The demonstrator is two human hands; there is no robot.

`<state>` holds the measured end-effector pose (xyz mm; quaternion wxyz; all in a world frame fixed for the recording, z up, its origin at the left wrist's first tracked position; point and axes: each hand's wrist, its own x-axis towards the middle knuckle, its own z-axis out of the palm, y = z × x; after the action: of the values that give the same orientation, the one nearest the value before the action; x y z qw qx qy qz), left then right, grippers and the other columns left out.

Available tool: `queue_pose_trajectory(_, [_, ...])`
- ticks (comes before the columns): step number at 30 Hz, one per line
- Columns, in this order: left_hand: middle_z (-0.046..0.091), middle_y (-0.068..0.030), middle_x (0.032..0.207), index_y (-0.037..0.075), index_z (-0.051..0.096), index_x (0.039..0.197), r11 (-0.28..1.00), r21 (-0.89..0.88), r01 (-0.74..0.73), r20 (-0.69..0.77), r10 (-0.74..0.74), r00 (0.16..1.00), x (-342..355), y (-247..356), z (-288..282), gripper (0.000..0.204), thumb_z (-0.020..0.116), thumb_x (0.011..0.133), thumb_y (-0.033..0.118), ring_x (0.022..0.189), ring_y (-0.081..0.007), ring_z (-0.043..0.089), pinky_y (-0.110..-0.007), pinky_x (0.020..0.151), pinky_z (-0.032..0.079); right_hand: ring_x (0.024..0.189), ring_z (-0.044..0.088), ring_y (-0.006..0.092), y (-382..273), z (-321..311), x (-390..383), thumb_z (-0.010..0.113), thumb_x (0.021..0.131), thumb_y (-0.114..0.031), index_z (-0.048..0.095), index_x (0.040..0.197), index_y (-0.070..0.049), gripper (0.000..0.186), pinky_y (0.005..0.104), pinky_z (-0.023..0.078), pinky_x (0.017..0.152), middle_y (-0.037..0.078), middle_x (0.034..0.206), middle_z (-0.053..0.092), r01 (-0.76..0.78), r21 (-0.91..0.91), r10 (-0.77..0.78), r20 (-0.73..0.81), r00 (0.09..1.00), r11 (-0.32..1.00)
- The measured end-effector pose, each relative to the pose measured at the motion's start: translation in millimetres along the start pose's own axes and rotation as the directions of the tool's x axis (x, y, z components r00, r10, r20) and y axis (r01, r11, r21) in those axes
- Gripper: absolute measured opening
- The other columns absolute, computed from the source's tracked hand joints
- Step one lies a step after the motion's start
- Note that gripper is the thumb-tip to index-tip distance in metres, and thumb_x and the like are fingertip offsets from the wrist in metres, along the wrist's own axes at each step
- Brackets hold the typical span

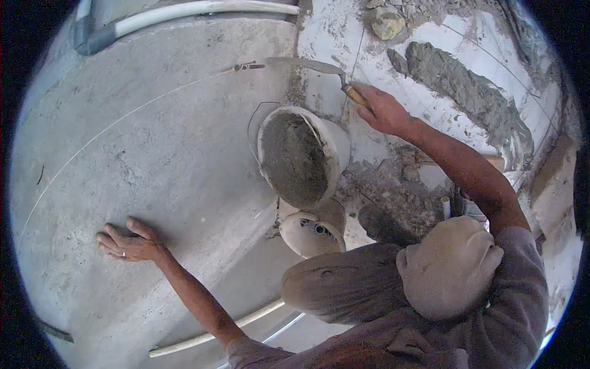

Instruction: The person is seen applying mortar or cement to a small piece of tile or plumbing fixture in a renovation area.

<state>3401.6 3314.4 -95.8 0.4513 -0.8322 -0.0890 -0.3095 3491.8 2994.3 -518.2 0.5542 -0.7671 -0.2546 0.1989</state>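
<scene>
My right hand (384, 111) is closed around the wooden handle of a trowel (316, 66). The trowel's blade points left, its tip close to a small dark piece (249, 66) wound with cord. From that piece a thin pale string (123, 117) curves away over a grey cement surface (184, 141). My left hand (130, 241) lies on this surface with its fingers spread, a ring on one of them, holding nothing. Between my arms stands a pale bucket (338, 147) with a wire handle, filled with wet grey mortar (292, 160).
A second pale container (312, 237) is just below the bucket. Wet mortar (467, 92) lies heaped at the upper right, near a yellowish stone (388, 23). White pipe (203, 8) runs along the top, and a pale pole (239, 323) lies beyond my left forearm.
</scene>
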Motion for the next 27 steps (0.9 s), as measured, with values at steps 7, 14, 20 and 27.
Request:
queue_pose_trajectory(7, [0.036, -0.0148, 0.134, 0.006, 0.05, 0.119, 0.999, 0.031, -0.039, -0.01, 0.039, 0.999, -5.5, -12.7, 7.4, 0.066, 0.04, 0.082, 0.059, 0.127, -0.0326, 0.027, -0.05, 0.103, 0.012, 0.094, 0.052, 0.0379, -7.7, 1.9, 5.0, 0.052, 0.082, -0.019, 0.034, 0.124, -0.005, 0.047, 0.044, 0.043, 0.081, 0.022, 0.103, 0.051, 0.041, 0.045, -0.042, 0.009, 0.999, 0.998])
queue_pose_trajectory(14, [0.037, -0.014, 0.133, 0.009, 0.052, 0.118, 0.998, 0.028, -0.062, -0.093, 0.065, 0.994, -5.6, -9.8, 9.3, 0.061, 0.041, 0.083, 0.057, 0.125, -0.0342, 0.031, -0.05, 0.102, 0.018, 0.093, 0.052, 0.0377, 0.0, 10.2, 9.0, 0.052, 0.082, -0.019, 0.036, 0.123, -0.005, 0.046, 0.043, 0.043, 0.082, 0.021, 0.102, 0.052, 0.111, 0.018, -0.109, -0.078, 0.991, 0.994])
queue_pose_trajectory(20, [0.038, -0.0163, 0.132, 0.006, 0.053, 0.116, 0.998, 0.037, -0.048, -0.087, 0.051, 0.995, -6.7, -13.0, 11.5, 0.065, 0.042, 0.081, 0.059, 0.123, -0.0349, 0.032, -0.051, 0.102, 0.018, 0.091, 0.052, 0.0379, 3.1, 12.6, 9.3, 0.051, 0.083, -0.019, 0.034, 0.124, -0.006, 0.047, 0.0433, 0.043, 0.08, 0.021, 0.1, 0.052, 0.104, 0.028, -0.101, -0.076, 0.992, 0.994])
queue_pose_trajectory(27, [0.04, -0.018, 0.13, 0.005, 0.055, 0.114, 0.998, 0.032, -0.047, -0.127, 0.05, 0.991, -2.5, -2.1, 8.7, 0.068, 0.041, 0.08, 0.062, 0.122, -0.036, 0.034, -0.051, 0.1, 0.021, 0.1, 0.051, 0.0377, 5.9, 13.1, 11.1, 0.05, 0.084, -0.016, 0.03, 0.129, -0.004, 0.05, 0.0422, 0.042, 0.086, 0.022, 0.113, 0.049, 0.003, -0.013, -0.002, 0.031, 1.0, 1.0])
